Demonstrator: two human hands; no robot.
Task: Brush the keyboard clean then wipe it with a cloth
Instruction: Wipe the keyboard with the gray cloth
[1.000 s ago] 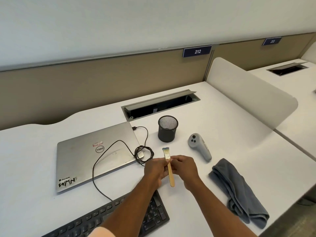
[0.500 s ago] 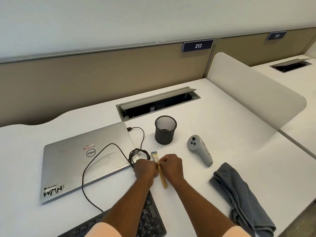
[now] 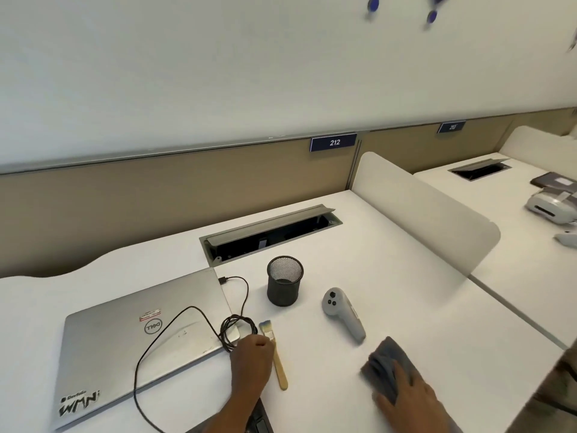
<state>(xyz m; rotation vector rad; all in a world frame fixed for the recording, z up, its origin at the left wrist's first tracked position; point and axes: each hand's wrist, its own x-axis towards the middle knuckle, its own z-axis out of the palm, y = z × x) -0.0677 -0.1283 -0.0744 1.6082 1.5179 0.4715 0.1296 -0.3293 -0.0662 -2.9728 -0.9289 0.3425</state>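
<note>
Two hands low at the bench's near edge. Left hand (image 3: 251, 357) curled shut against brush (image 3: 274, 354), grip unclear. Right hand (image 3: 409, 398) flat, fingers spread, on grey cloth (image 3: 379, 367).

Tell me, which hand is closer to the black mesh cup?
The left hand. It sits just in front of the black mesh cup, by the brush. The right hand is farther off, on the grey cloth.
</note>
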